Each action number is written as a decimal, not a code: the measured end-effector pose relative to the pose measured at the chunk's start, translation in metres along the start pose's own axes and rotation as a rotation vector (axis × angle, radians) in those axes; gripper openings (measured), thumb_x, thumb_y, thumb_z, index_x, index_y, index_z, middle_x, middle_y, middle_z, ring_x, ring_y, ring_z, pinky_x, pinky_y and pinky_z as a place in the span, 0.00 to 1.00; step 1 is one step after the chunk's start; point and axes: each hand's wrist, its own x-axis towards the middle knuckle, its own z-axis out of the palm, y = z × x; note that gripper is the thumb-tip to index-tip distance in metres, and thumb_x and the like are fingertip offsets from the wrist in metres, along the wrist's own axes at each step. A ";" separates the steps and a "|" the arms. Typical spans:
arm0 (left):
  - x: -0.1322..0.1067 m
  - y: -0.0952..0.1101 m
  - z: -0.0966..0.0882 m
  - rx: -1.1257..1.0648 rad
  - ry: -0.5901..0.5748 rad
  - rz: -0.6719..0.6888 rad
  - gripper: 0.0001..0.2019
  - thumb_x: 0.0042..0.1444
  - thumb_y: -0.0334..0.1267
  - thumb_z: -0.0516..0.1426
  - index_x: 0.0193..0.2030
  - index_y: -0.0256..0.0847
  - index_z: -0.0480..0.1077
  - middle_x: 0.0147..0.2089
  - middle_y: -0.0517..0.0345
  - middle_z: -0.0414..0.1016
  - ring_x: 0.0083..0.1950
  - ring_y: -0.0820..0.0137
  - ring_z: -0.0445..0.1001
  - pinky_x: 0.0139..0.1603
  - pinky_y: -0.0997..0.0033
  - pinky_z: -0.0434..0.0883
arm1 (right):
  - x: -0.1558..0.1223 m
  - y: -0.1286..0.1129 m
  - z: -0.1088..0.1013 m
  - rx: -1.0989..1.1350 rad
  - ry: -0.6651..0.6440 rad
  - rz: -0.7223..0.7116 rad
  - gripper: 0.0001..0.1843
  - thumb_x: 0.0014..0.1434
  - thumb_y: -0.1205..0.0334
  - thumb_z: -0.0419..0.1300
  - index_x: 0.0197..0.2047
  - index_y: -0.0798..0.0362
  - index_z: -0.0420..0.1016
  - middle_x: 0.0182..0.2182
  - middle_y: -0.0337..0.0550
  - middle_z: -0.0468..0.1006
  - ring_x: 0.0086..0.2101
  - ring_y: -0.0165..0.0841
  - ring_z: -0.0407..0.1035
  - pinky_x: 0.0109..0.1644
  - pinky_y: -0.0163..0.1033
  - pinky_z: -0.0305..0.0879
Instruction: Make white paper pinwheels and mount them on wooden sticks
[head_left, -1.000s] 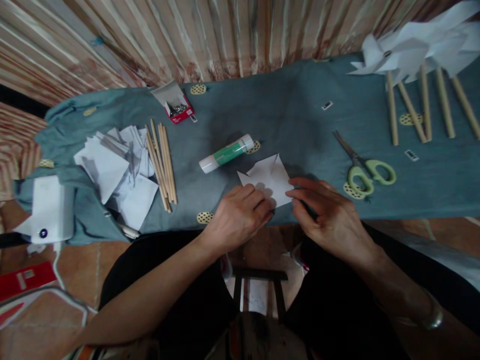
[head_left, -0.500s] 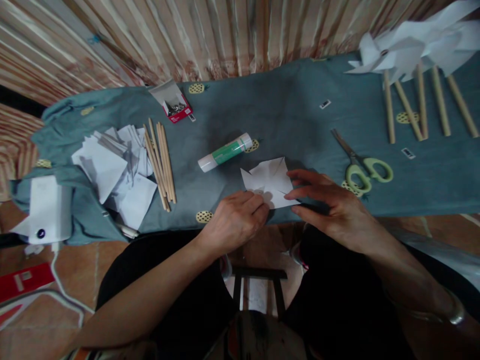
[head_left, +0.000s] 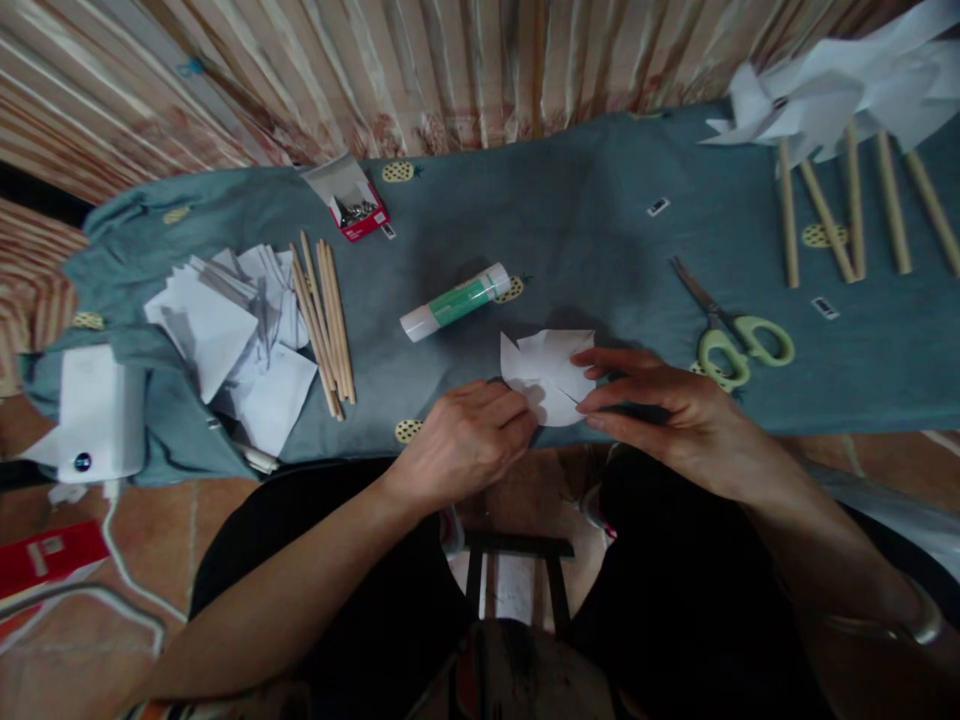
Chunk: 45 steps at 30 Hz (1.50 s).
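A white square of paper (head_left: 551, 360), with slits cut in from its corners, is held near the table's front edge. My left hand (head_left: 480, 432) is closed, its fingers pinching the paper's lower left part. At the right side, my right hand (head_left: 667, 408) has its thumb and fingertips on the paper, gripping a corner that curves up and inward. The paper's lower edge looks rounded where it bends. Just beyond it lies a green and white glue stick (head_left: 457, 302). Scissors with light green handles (head_left: 731, 335) rest to the right of my right hand.
Left on the teal cloth (head_left: 585, 230) are a pile of white paper pieces (head_left: 202, 325), several wooden sticks (head_left: 337, 325) and an open red box of small metal pieces (head_left: 360, 212). Finished paper pinwheels (head_left: 825, 90) on sticks lie at far right. A white device (head_left: 101, 410) hangs at left.
The paper has shifted slightly right in the view. Its lower right corner, flat and pointed before, is now curled up under my right fingers. My left hand keeps its hold.
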 end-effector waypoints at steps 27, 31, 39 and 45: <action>0.000 0.007 0.009 0.061 0.077 0.041 0.09 0.66 0.31 0.51 0.45 0.33 0.72 0.39 0.53 0.79 0.38 0.69 0.75 0.36 0.68 0.71 | 0.014 -0.009 0.027 -0.289 0.186 -0.067 0.04 0.59 0.64 0.61 0.32 0.50 0.77 0.51 0.49 0.77 0.51 0.44 0.72 0.55 0.53 0.69; 0.000 0.007 0.009 0.048 0.064 0.025 0.09 0.66 0.31 0.51 0.45 0.33 0.72 0.38 0.53 0.79 0.38 0.69 0.74 0.37 0.68 0.71 | 0.016 -0.010 0.030 -0.325 0.208 -0.077 0.05 0.59 0.64 0.62 0.31 0.50 0.76 0.50 0.48 0.76 0.49 0.42 0.72 0.54 0.52 0.69; 0.001 0.007 0.010 0.026 0.069 0.013 0.08 0.65 0.31 0.53 0.42 0.33 0.73 0.37 0.54 0.78 0.37 0.69 0.74 0.37 0.68 0.70 | 0.017 -0.009 0.034 -0.362 0.221 -0.101 0.05 0.58 0.64 0.62 0.30 0.52 0.75 0.50 0.50 0.76 0.48 0.41 0.71 0.54 0.51 0.67; 0.001 0.008 0.011 0.030 0.058 0.007 0.08 0.65 0.31 0.52 0.42 0.33 0.73 0.38 0.54 0.78 0.39 0.69 0.74 0.37 0.68 0.70 | 0.017 -0.008 0.034 -0.382 0.226 -0.104 0.07 0.60 0.62 0.61 0.30 0.52 0.75 0.50 0.50 0.76 0.47 0.41 0.72 0.53 0.51 0.67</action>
